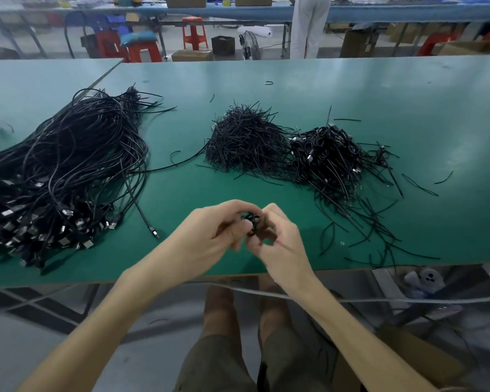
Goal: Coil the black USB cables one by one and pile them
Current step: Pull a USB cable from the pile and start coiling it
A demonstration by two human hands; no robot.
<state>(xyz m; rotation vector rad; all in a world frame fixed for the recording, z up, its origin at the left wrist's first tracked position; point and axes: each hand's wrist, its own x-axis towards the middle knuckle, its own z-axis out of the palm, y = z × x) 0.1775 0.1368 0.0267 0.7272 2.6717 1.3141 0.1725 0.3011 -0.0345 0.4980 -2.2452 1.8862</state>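
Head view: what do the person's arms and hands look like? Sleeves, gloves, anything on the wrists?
Left hand and right hand: no gloves, no rings seen. Left forearm and right forearm: no sleeves in frame, no watch or bands. Olive shorts below.

Can't make out much of the small coil [251,220], mostly buried between left hand [210,234] and right hand [282,240], kinda blurry too. Can't see the whole big cable heap [68,165], chopped off at the left edge. Same with the standing person [309,26], cut off up top.
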